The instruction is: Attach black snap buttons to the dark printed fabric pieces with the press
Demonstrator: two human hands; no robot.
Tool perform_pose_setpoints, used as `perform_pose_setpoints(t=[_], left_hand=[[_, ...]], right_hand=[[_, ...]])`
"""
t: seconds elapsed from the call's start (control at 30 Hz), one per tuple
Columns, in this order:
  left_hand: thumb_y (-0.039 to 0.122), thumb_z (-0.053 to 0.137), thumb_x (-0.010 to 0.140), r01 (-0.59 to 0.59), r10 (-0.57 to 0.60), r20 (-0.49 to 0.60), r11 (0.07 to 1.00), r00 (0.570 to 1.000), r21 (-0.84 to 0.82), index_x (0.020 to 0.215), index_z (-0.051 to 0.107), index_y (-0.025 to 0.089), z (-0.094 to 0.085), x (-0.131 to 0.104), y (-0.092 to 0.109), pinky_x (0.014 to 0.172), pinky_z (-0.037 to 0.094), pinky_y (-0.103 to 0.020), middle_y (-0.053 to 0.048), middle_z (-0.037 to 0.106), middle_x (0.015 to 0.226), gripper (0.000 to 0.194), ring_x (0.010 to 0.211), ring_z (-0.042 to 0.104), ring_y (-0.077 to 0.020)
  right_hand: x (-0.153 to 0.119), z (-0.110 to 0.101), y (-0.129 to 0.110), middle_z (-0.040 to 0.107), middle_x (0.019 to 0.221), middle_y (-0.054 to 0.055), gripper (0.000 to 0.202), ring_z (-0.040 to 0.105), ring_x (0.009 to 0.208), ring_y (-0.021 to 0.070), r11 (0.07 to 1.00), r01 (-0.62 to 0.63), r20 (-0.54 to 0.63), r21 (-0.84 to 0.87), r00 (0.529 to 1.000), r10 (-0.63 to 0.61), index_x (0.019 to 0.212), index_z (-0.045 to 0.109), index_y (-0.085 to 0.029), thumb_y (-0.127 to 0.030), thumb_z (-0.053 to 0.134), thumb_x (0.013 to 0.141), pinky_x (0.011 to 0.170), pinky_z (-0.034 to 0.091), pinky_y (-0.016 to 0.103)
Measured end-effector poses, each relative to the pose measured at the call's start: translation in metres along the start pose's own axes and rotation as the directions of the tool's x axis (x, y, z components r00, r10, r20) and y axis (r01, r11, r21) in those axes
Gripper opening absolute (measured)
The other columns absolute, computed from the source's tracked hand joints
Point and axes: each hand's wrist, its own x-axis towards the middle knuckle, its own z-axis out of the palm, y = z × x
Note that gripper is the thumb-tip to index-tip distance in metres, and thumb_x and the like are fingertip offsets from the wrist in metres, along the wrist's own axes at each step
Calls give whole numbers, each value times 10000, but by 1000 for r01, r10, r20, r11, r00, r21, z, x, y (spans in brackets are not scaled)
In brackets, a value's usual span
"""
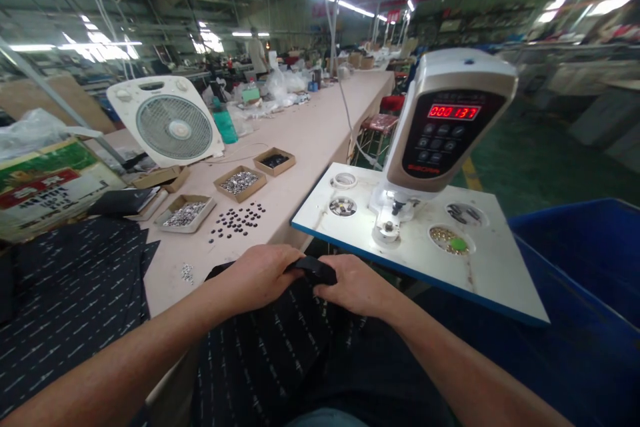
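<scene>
Both hands grip the edge of a black garment [280, 340] with rows of small white print. My left hand [263, 273] is closed on a plain black band along that edge, its thumb on top. A short way to the right, my right hand [353, 283] pinches the same band, and a folded stretch of it shows between the hands. The rest of the cloth hangs down over my lap. Just beyond the hands stands a button press machine [440, 127] with a red display reading 000137. Its lower die [387, 230] is lit and holds no cloth.
Loose black snap caps [237, 221] and small silver parts [187, 273] lie on the long table [320, 127]. Boxes of metal parts [240, 183] and black parts [275, 161] stand behind, near a fan [170, 123]. More printed cloth [70, 273] lies left; a blue bin [585, 260] stands right.
</scene>
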Motion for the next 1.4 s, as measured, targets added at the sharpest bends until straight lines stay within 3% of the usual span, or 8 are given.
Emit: perform_pose_setpoints(t=[0.1,0.2,0.4,0.53,0.77,0.93,1.17,1.4], left_hand=[[402,521,929,43,-41,44,998,998,-40,894,670,220,2,-1,-3,653,366,-286,-21,669,835,237,773,602,-205],[536,689,794,117,-107,120,990,987,-81,823,661,213,7,-1,-6,580,312,-275,-3,632,733,325,685,565,-196],[245,506,859,32,-23,39,964,999,-263,879,649,171,28,-1,-9,711,407,-282,-55,654,893,162,815,592,-205],[251,452,886,19,-8,26,883,1000,-468,882,625,170,36,-2,-12,725,422,-276,-31,654,886,191,816,586,-191],[288,488,867,108,-95,51,835,994,-540,800,592,164,49,-5,-7,651,368,-262,4,590,783,175,730,525,-160],[301,653,772,208,-45,238,659,970,-723,829,613,165,56,-12,-7,545,316,-236,45,531,686,153,597,439,-118],[287,780,700,273,5,299,398,954,-876,965,717,171,59,-15,-17,760,448,-259,-4,693,893,296,780,604,-169],[235,824,675,367,33,379,186,925,-912,981,718,153,61,-24,-21,797,488,-258,-39,718,951,334,807,645,-161]], right_hand=[[2,0,1,623,698,-13,76,559,664,151,997,-43,-30,-65,999,42,729,646,-182,-211,638,799,596,333,250],[1,0,3,623,713,-13,53,560,675,146,999,-28,-11,-23,1000,28,778,655,-182,-207,624,812,596,331,244],[-3,4,2,601,695,-26,95,556,651,136,984,-57,18,168,998,55,779,610,-181,-250,607,844,585,362,231],[-9,3,8,631,782,-23,192,568,710,157,982,-91,109,164,991,73,862,654,-184,-310,736,743,605,376,231],[-14,2,11,614,741,-20,157,552,706,158,979,-141,148,151,982,118,826,680,-170,-311,712,765,609,364,238],[-13,5,8,615,716,-25,119,543,673,143,941,-194,141,279,977,160,815,671,-165,-255,712,750,606,372,231],[-7,6,8,689,856,-1,256,604,787,168,886,-196,149,420,978,146,990,702,-181,-242,730,743,708,445,248],[-10,10,13,709,893,39,364,628,765,187,830,-305,338,466,929,152,996,725,-151,-437,756,773,680,473,268]])
